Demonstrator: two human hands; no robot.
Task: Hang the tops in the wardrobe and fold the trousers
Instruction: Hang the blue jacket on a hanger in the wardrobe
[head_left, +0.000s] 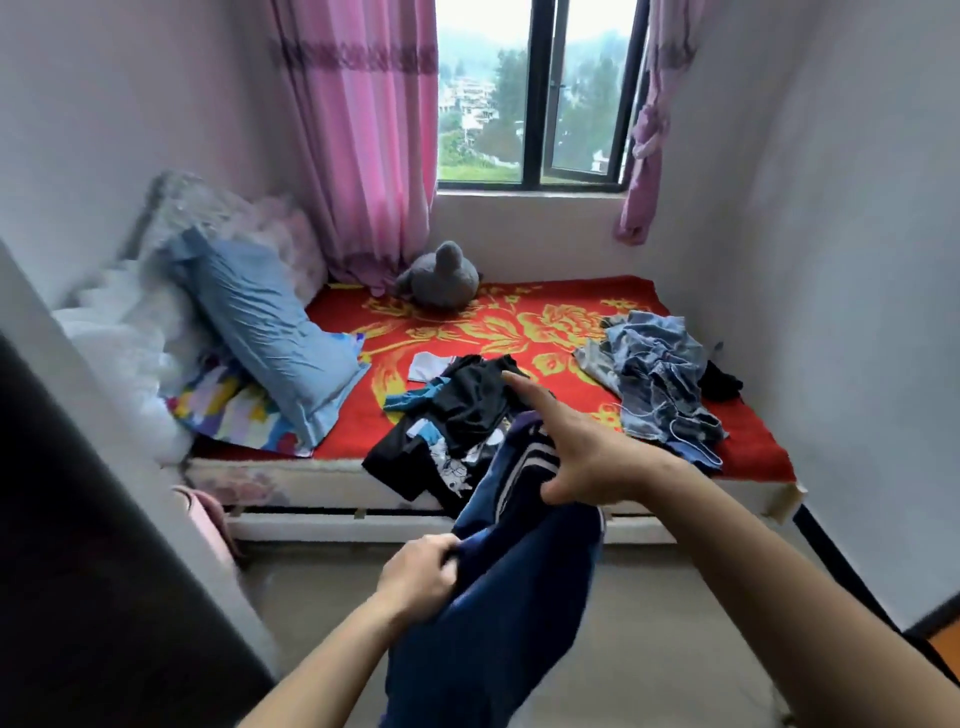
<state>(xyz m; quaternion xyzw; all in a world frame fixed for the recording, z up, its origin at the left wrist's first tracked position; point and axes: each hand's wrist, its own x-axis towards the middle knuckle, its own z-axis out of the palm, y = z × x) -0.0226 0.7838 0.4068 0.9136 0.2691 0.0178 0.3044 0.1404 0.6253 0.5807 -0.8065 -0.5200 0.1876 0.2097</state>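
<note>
The left hand (421, 571) grips a bunched edge of a navy blue garment with white stripes (498, 597), its fingers curled into the cloth. The right hand (576, 457) is higher and further forward. It holds the striped upper part of the same garment between thumb and lower fingers, and its index finger points straight out over the bed. The garment hangs down between the two forearms in front of the bed's near edge. I cannot tell whether it is a top or trousers.

Just beyond the right hand, a heap of black and printed clothes (457, 415) lies at the near edge of the red blanket with yellow flowers (483, 317) that covers the bed. Part of the heap hangs over the side. A small white cloth (430, 366) lies just behind the heap.

To the right, apart from the heap, is a crumpled pile of pale blue denim (660, 374), with a black item (719, 382) against its far side. On the left a long light blue pillow (270, 322) leans over a multicoloured sheet (234, 410). A grey plush toy (441, 278) sits at the far edge of the bed beneath the pink curtain (363, 130) and the dark-framed window (540, 93).
</note>
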